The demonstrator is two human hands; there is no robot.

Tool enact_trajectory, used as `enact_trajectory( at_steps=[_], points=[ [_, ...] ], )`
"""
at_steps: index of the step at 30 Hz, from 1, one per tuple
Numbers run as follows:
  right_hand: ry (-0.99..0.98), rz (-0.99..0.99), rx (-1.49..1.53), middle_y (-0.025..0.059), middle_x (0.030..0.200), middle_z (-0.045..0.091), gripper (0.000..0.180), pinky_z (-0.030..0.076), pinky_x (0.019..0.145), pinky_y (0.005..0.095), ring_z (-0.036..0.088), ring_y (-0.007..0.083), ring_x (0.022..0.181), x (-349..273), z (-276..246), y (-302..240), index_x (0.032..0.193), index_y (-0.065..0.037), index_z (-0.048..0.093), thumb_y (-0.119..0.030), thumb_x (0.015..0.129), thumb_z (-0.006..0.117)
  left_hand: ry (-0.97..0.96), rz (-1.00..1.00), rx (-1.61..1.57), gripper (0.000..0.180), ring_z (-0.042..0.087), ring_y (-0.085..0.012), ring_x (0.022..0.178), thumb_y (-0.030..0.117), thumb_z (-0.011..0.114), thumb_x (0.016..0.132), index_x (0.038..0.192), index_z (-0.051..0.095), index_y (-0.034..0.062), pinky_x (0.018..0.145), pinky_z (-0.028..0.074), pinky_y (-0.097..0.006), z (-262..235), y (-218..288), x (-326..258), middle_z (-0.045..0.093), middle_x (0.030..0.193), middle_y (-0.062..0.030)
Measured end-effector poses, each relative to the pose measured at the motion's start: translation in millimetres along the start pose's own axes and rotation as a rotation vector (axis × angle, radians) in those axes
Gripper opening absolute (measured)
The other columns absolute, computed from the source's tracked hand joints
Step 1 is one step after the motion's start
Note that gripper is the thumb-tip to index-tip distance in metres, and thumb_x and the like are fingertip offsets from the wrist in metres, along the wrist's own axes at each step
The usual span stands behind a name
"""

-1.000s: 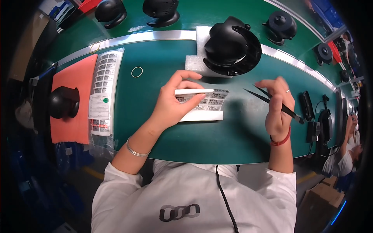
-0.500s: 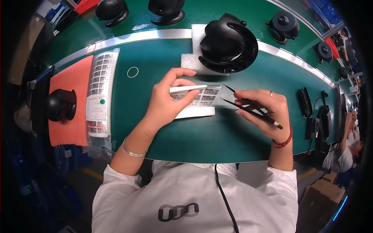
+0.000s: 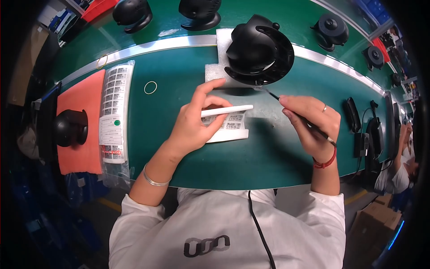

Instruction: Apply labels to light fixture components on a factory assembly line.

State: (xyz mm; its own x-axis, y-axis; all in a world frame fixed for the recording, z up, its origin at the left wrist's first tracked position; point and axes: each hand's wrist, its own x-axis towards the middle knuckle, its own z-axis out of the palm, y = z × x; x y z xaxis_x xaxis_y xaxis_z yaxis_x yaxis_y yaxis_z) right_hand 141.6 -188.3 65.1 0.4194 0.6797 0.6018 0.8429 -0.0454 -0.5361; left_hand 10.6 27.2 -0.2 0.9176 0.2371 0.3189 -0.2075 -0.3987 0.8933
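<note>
My left hand point(image 3: 192, 119) is closed on a curled sheet of labels point(image 3: 235, 122), pinched between thumb and fingers. Its top edge is rolled over white, and rows of small grey printed labels show below. My right hand point(image 3: 311, 123) grips dark tweezers point(image 3: 273, 95), which slant up and left. At their tip is a small, pale, see-through piece point(image 3: 260, 88), probably a label. That tip sits just below the rounded black device point(image 3: 257, 51), which rests tilted on a white foam block point(image 3: 215, 74). Whether tip and device touch, I cannot tell.
On the left lie a bagged label sheet point(image 3: 114, 98) and an orange foam sheet point(image 3: 92, 94) bearing a black dome-shaped part point(image 3: 71, 127). A rubber band point(image 3: 151, 87) lies nearby. More black devices point(image 3: 330, 30) stand along the back. Black adapters point(image 3: 362, 143) lie right.
My right hand has turned, and the tweezers' tip has moved from the label sheet up toward the black device, with their points now together. The sheet's top edge has rolled farther down.
</note>
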Motion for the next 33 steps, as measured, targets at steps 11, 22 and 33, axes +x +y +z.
enact_trajectory(
  at_steps=[11,22,33],
  points=[
    [0.11,-0.094,-0.18,0.0108,0.092,0.071,0.031,0.056,0.067,0.0296,0.07,0.0233,0.079,-7,46,17,0.097,-0.004,0.071,0.007,0.068,0.074,-0.045,-0.15,0.036,0.081,0.067,-0.016,0.088,-0.002,0.069,0.081,0.149,0.024,0.0058,0.084,0.05,-0.029,1,1,3,0.07,0.09,-0.0097],
    [0.127,-0.099,-0.269,0.0099,0.089,0.071,0.025,0.056,0.065,0.0297,0.07,0.0228,0.077,-6,54,19,0.095,-0.004,0.07,0.004,0.071,0.073,-0.067,-0.176,0.017,0.082,0.069,-0.0221,0.087,0.0,0.069,0.081,0.149,0.024,0.0062,0.084,0.051,-0.032,1,0,4,0.07,0.091,-0.0113],
    [0.22,0.229,0.096,0.0143,0.092,0.072,0.018,0.054,0.073,0.027,0.07,0.0226,0.081,-13,58,23,0.096,-0.001,0.072,0.001,0.078,0.072,-0.06,-0.075,0.044,0.086,0.068,-0.0189,0.081,0.0,0.069,0.08,0.152,0.024,0.0098,0.08,0.052,-0.031,3,1,18,0.07,0.087,-0.009]
  ],
)
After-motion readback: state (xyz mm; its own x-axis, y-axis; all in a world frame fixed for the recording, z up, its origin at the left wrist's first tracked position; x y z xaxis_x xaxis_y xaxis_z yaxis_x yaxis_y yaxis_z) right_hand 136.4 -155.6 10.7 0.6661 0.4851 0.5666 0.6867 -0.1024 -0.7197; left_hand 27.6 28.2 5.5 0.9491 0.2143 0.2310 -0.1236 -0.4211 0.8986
